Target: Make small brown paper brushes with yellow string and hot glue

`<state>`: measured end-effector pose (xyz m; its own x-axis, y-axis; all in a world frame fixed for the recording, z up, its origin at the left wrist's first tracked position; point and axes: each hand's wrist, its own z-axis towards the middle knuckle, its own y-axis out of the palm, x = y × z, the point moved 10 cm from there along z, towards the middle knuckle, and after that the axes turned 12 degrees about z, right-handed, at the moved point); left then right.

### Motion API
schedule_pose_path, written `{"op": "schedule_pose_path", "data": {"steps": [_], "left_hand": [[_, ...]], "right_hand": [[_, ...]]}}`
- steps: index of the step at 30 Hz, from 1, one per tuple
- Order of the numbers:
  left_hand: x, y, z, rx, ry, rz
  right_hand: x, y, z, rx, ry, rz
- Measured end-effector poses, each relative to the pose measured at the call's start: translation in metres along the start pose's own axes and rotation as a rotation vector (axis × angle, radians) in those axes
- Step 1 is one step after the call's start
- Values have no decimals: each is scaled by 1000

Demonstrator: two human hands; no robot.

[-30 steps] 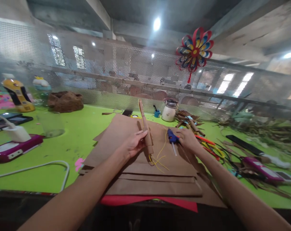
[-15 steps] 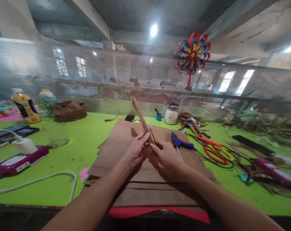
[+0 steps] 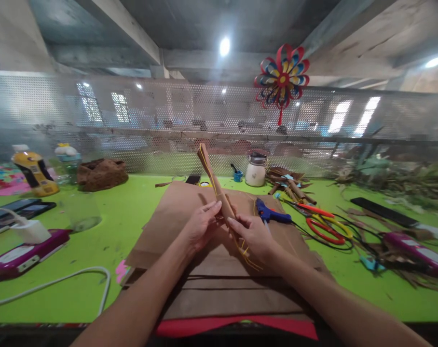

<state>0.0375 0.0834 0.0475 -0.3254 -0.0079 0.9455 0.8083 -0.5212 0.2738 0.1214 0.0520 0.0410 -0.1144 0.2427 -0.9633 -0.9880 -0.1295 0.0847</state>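
Note:
Between my hands a long, narrow brown strip (image 3: 211,173), like a dried leaf or folded paper, stands tilted with its top leaning left. Yellow thread (image 3: 205,156) runs along its upper length, and loose thread ends hang below near my right hand. My left hand (image 3: 204,222) pinches the strip's left edge with thumb and fingers. Lower on its right side, my right hand (image 3: 253,236) grips it, the thumb lying on top. Beneath both hands lies a stack of brown paper sheets (image 3: 168,217). A blue glue gun (image 3: 273,213) rests on the paper, right of my right hand.
Orange and yellow scissors (image 3: 325,229) and black cable lie at the right, near a purple power strip (image 3: 416,250). Another purple power strip (image 3: 27,253) sits left with a white cable. Behind are a white jar (image 3: 255,171), brown scraps (image 3: 291,185) and a mesh partition (image 3: 150,106).
The strip has turned slightly, showing more of its thread and flared top. Both hands keep hold of it, with small finger shifts. The camera view has moved a little.

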Motion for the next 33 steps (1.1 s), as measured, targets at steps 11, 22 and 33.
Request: {"op": "schedule_pose_path", "data": {"steps": [11, 22, 33], "left_hand": [[-6, -3, 2, -1, -33, -62], [1, -6, 2, 30, 13, -58], [4, 2, -4, -22, -25, -104]], "right_hand": [[4, 11, -8, -51, 100, 180], [15, 10, -13, 18, 189, 307], [-4, 10, -13, 29, -76, 7]]}}
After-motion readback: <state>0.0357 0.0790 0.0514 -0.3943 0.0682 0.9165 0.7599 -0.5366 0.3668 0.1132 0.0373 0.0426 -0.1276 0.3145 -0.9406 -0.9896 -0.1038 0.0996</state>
